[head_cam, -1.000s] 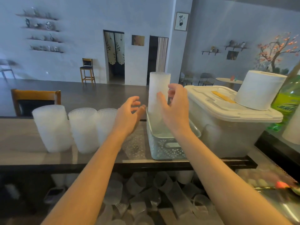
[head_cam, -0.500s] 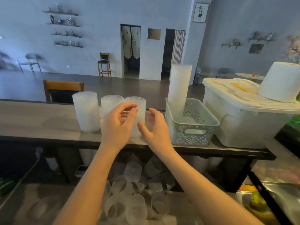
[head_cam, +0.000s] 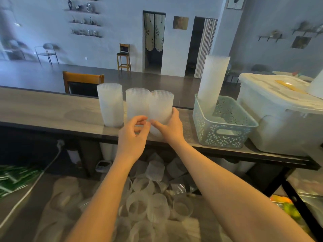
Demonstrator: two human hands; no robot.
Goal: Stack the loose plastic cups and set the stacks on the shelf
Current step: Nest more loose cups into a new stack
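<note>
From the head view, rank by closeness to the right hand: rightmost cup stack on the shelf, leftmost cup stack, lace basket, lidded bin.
1. Rightmost cup stack: right hand grips it.
2. Lace basket: to its right.
3. Leftmost cup stack: to its left.
4. Lidded bin: far right.

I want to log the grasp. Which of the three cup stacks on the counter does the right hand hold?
The rightmost stack, nearest the basket. The right hand wraps its base; the other two stand left of it.

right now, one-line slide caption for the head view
Right hand grips a cup stack on the shelf, left hand beside it.
</note>
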